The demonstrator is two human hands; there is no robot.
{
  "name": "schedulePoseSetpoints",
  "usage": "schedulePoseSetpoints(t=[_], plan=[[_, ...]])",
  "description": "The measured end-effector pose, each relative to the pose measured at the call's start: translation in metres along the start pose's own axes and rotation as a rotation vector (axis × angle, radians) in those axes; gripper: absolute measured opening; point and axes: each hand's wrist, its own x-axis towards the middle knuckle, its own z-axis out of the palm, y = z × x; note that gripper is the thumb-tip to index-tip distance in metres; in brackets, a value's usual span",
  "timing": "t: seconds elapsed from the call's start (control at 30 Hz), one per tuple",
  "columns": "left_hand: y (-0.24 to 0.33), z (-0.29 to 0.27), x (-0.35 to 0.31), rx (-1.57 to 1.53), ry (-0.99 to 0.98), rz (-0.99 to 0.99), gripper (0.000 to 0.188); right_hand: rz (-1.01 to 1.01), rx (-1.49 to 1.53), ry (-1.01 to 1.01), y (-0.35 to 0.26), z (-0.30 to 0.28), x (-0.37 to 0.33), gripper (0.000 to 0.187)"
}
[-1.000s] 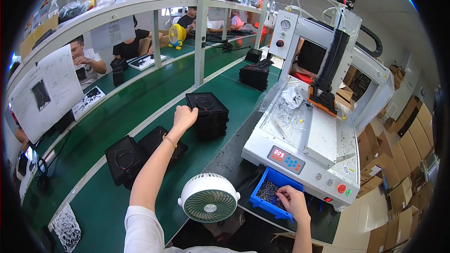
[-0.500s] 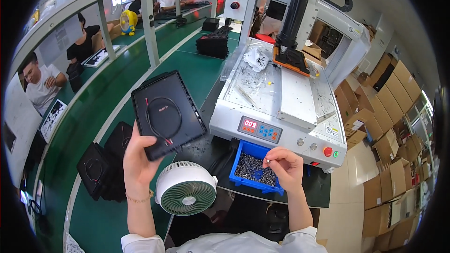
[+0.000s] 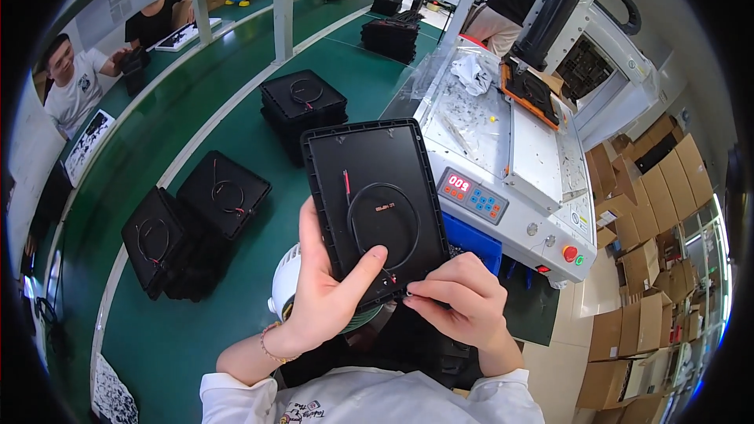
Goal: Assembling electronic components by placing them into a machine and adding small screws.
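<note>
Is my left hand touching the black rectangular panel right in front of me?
Touching. The head view shows your left hand holding the black rectangular panel at its lower left, thumb laid over its face.

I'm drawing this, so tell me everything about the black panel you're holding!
The black panel is rectangular and looks plastic, with a notched rim. A black cable loop lies on its face, red showing at both ends. The left hand holds it tilted, thumb across its face. The right hand has its fingertips at the lower edge; contact is unclear.
</note>
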Motion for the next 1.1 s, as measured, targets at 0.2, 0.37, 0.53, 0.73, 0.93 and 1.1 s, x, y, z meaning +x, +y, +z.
schedulePoseSetpoints(t=[0.2,0.37,0.53,0.73,0.93,1.1], plan=[[-0.004,-0.004,0.0,-0.007,0.012,-0.014,0.068,0.001,-0.125,-0.05,0.002,0.002,-0.001,0.023],[-0.005,-0.005,0.0,0.022,0.006,-0.005,0.068,-0.041,-0.122,-0.108,0.004,-0.002,0.004,0.025],[-0.007,-0.006,0.001,0.026,0.006,-0.001,0.068,-0.205,-0.211,-0.151,0.008,-0.006,0.004,0.027],[-0.006,-0.004,0.001,-0.009,0.029,-0.015,0.068,-0.125,-0.207,-0.077,0.006,-0.002,0.001,0.031],[-0.008,-0.006,0.0,0.025,0.035,-0.015,0.067,-0.258,-0.254,-0.071,0.008,0.001,-0.005,0.03],[-0.007,-0.002,-0.002,-0.069,0.038,-0.032,0.066,-0.22,-0.214,-0.02,0.008,0.004,-0.007,0.028]])
